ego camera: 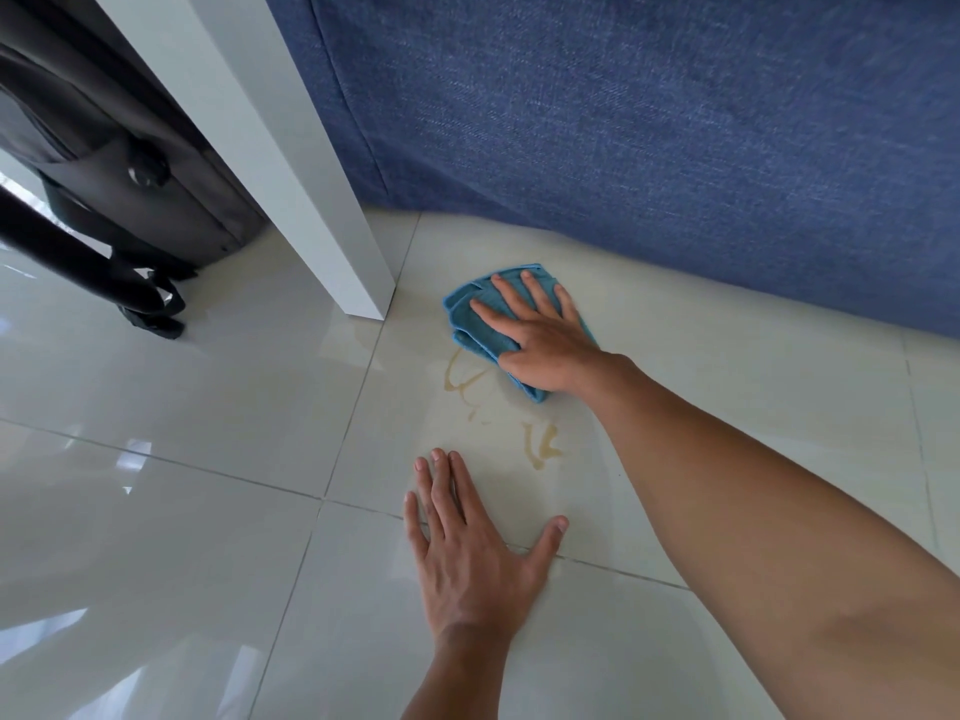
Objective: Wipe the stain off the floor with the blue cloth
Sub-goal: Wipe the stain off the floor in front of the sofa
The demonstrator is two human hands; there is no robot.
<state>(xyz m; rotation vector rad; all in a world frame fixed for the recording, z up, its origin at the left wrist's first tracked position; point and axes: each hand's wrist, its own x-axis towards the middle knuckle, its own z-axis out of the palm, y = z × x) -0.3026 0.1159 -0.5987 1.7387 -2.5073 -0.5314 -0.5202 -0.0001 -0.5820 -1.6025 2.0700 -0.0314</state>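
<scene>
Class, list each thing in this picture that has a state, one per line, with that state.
Blue cloth: bunched, flat on floor under right hand.
Stain: yellowish streaks, not yet wiped.
Right hand: spread, pressing the cloth.
Left hand: open, flat on tile.

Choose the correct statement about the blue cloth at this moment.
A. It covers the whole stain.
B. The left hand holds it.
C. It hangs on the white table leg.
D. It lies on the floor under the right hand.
D: the right hand presses the blue cloth flat on the floor, just beyond the yellowish stain.

No readable text, labels or numbers appear anywhere.
</scene>
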